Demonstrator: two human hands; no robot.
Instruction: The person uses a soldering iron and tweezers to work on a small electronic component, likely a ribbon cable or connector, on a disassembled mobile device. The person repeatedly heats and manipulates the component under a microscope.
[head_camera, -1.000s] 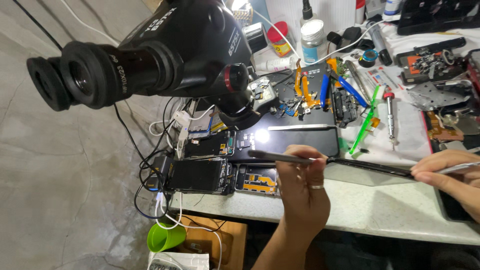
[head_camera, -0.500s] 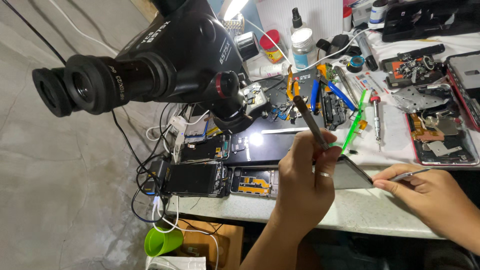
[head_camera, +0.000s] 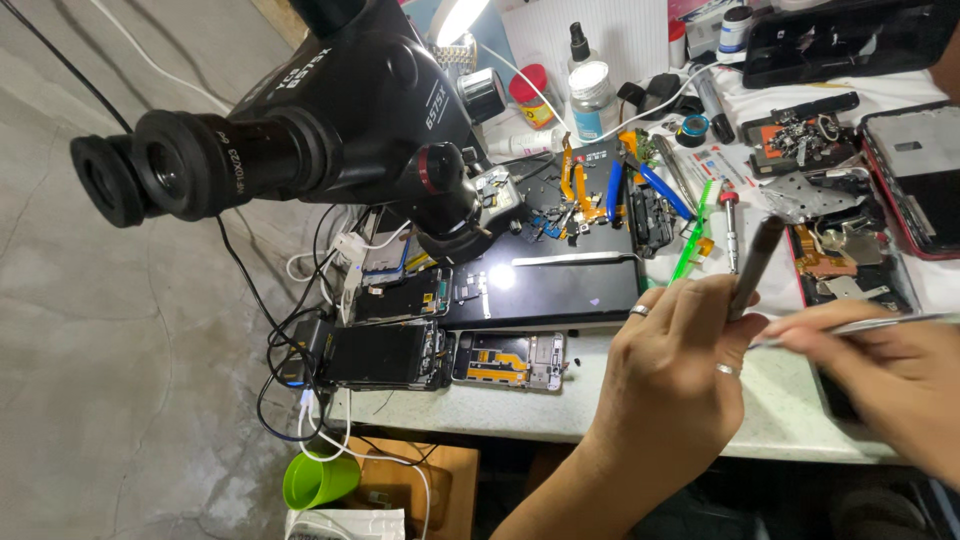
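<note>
Nearest the camera, the left hand (head_camera: 675, 375), two rings on its fingers, is closed around a dark slim pen-shaped tool (head_camera: 755, 265). The tool's long axis stands nearly upright, leaning slightly right and away, its upper end rising clear above the knuckles; the lower end is hidden in the grip. Just beside it, the right hand (head_camera: 885, 375) pinches thin silver metal tweezers (head_camera: 860, 326), which lie almost level and run off toward the right edge of the view. Their tip end points left, toward the left hand's fingers, and seems to meet them where the dark tool is held; I cannot tell whether it touches. Both hands hover over the front edge of the pale stone tabletop (head_camera: 480, 410).

Further in and to the left lie two opened phone bodies with bare circuit boards (head_camera: 440, 355), and beyond them a glossy black work mat (head_camera: 555, 290). A green plastic toothbrush (head_camera: 692, 232) lies just beyond the left hand. Blue-handled pliers (head_camera: 660, 190), bottles and loose parts crowd the back. A large black stereo microscope (head_camera: 300, 130) overhangs the left side.
</note>
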